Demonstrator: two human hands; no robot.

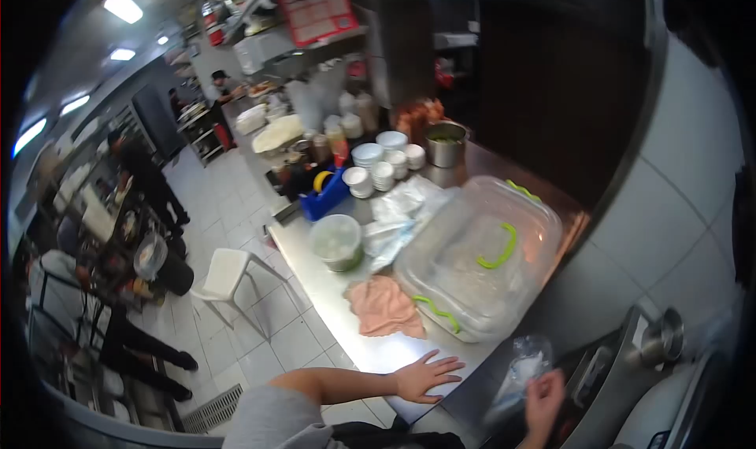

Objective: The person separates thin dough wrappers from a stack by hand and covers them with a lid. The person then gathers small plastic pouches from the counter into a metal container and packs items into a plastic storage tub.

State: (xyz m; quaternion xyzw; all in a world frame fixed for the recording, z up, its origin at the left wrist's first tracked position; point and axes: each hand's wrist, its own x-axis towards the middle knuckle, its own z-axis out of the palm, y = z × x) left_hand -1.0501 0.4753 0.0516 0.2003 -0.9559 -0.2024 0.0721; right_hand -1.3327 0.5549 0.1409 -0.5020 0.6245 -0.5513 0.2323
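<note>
My left hand lies flat with fingers spread on the metal counter, holding nothing. My right hand is closed on a clear plastic bag at the lower right, beside the counter's edge. Just beyond my left hand is a crumpled pink cloth. A large clear lidded container with green handles rests on the counter behind both hands. To its left are a round tub with green contents and some crumpled white plastic.
Stacked white cups, a blue tape dispenser and a metal pot stand farther back. A white stool is left of the counter. Several people work in the background. A metal container sits at the right.
</note>
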